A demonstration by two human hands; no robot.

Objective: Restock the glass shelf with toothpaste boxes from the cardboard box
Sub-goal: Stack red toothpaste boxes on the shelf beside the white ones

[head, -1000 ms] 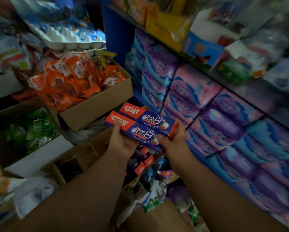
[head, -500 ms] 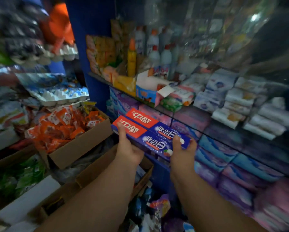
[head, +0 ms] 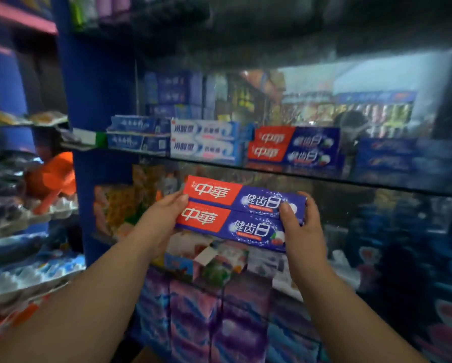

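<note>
Insp. note: you held two toothpaste boxes (head: 242, 213) stacked as a pair, approx. level, just below the front edge of the glass shelf (head: 392, 185) and not yet on it. Left hand (head: 164, 218) gripped the red ends. Right hand (head: 302, 226) gripped the blue ends, thumb across the front.

Matching boxes (head: 294, 146) sat two-high on the shelf, w/ white-blue boxes (head: 205, 142) to their left.

Judgement: thin card, light, stiff lengthwise but crushable. Glossy faces may slide apart. The end grip suited. Press inward so the pair holds together.
</note>
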